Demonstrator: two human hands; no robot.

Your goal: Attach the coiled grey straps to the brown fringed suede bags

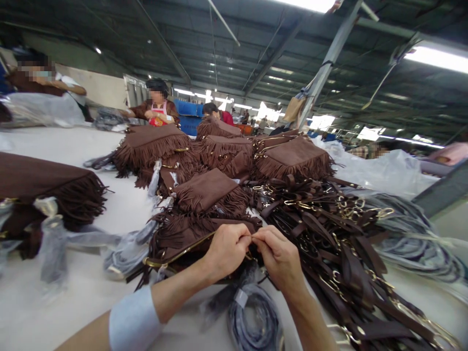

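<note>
Head view: my left hand point(227, 251) and right hand point(280, 253) meet at a fringed brown bag point(186, 233)

My hands are pinched thumb to finger, their tips all but touching; what they grip, if anything, seems too small for me to make out. The bag lies on the worktop point(89, 287) just beyond my left forearm, its gold zip point(190, 247) facing me. A plastic-wrapped coil point(254, 317) lies between my forearms. Dark straps point(310, 226) with gold clasps heap up at my right, and more fringed bags point(215, 187) are piled behind. A co-worker point(157, 105) is across from me.
</note>
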